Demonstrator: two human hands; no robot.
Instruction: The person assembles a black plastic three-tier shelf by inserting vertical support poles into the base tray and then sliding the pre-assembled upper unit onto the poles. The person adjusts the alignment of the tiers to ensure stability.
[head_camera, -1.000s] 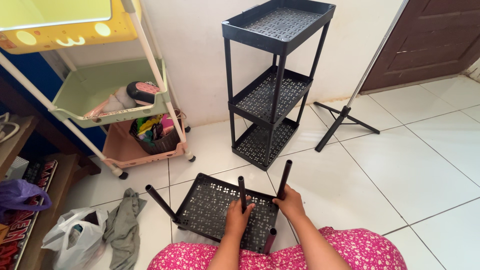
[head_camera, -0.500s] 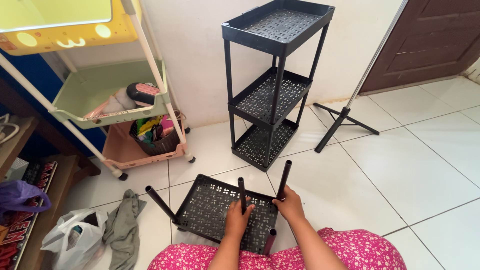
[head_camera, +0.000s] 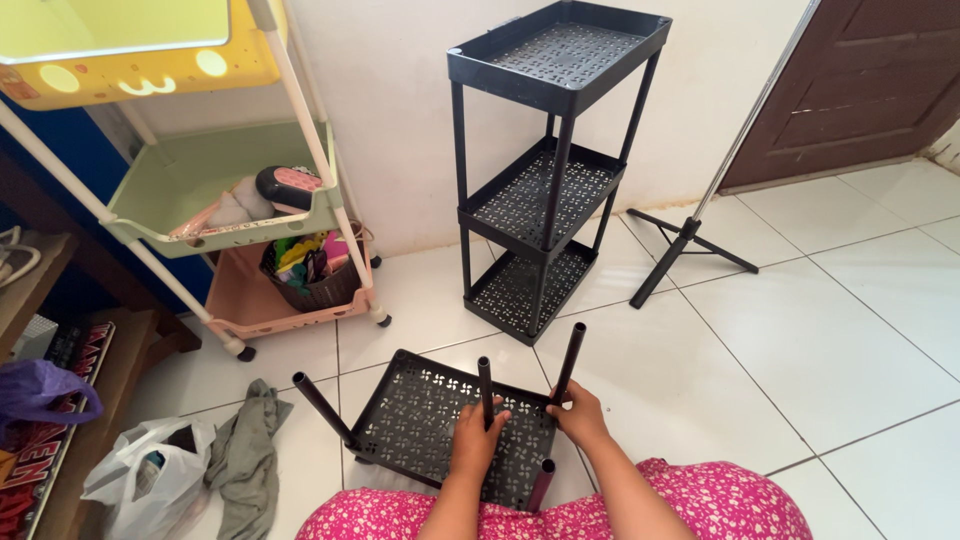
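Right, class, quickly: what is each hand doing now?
Left hand: closed around a black pole.
Right hand: gripping another black pole.

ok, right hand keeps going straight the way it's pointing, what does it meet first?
The right hand points away from the person, fingers around a black pole at the shelf tray's far corner. Past that pole, probably bare floor tile, then the standing black rack's base; depth is unclear.

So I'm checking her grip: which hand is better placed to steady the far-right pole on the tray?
Probably the right hand: it already grips the base of that pole at the black tray corner. The left hand holds the middle pole.
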